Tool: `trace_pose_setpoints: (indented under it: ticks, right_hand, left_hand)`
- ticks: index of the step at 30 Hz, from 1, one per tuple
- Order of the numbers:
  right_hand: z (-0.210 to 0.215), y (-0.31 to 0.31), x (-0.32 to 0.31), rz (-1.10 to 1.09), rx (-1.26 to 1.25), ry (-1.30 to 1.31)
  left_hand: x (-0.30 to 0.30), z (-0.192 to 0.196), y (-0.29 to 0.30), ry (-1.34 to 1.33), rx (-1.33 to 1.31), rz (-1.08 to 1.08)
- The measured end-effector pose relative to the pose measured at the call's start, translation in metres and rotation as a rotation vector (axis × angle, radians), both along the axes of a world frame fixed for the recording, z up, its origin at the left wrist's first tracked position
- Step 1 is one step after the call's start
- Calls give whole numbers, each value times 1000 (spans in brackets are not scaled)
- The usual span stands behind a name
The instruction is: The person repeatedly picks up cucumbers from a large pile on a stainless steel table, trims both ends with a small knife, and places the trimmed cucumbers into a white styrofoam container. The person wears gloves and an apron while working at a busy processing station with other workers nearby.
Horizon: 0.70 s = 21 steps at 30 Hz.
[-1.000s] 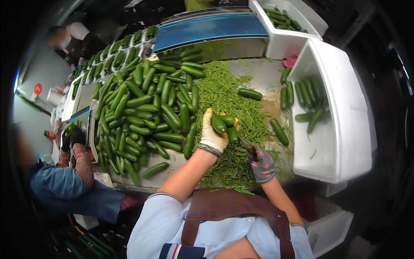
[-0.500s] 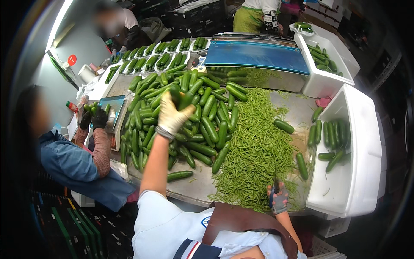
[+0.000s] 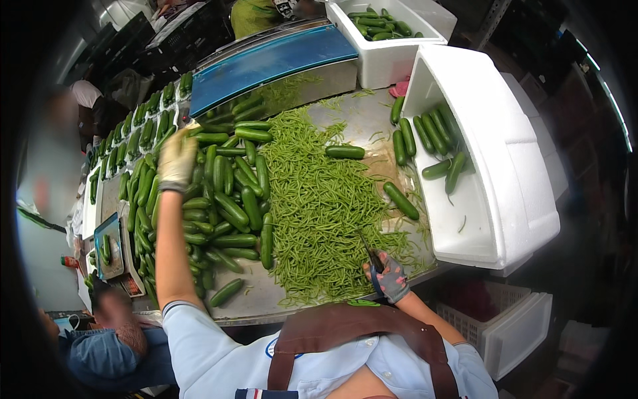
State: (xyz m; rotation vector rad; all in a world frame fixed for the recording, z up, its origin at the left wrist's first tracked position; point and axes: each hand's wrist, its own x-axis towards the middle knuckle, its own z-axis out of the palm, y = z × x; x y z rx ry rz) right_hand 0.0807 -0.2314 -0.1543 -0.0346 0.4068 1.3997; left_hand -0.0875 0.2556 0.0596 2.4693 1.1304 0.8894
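My left hand [image 3: 177,158], in a cream glove, stretches over the far left part of a big heap of green cucumbers [image 3: 229,207]. Motion smears its fingers, so whether a cucumber is in them is unclear. At the front edge of the table [image 3: 266,302], my right hand [image 3: 392,278] is closed on dark-bladed scissors [image 3: 374,259] with blue handles. It wears a grey glove with pink patches. The blades point away from me over a wide spread of thin green beans [image 3: 325,206]. Two loose cucumbers [image 3: 345,152] lie right of the beans.
A white foam box [image 3: 488,159] lies tipped at the right with several cucumbers inside. Another foam box [image 3: 379,60] of cucumbers stands behind. A blue-topped metal unit [image 3: 272,63] borders the far side. Wrapped cucumber packs [image 3: 143,133] line the far left. A co-worker's arm [image 3: 123,319] is at left.
My view has swung to the right. My left hand, earlier gripping a cucumber above the heap, is now blurred farther over it, with no cucumber clearly visible in it. My right hand keeps the scissors.
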Motion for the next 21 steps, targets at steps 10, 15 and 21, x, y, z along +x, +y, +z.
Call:
trace_pose_setpoints:
  ticks: [10, 15, 21]
  right_hand:
    - [39, -24, 11, -63, -362, -841]
    - [17, -55, 10, -148, -539, -1225]
    - [1, -75, 10, 20, -359, -696]
  left_hand:
    - [243, -118, -148, 769, 58, -579]
    - [258, -94, -170, 672, 162, -736]
    - [277, -97, -286, 766, 129, -1239]
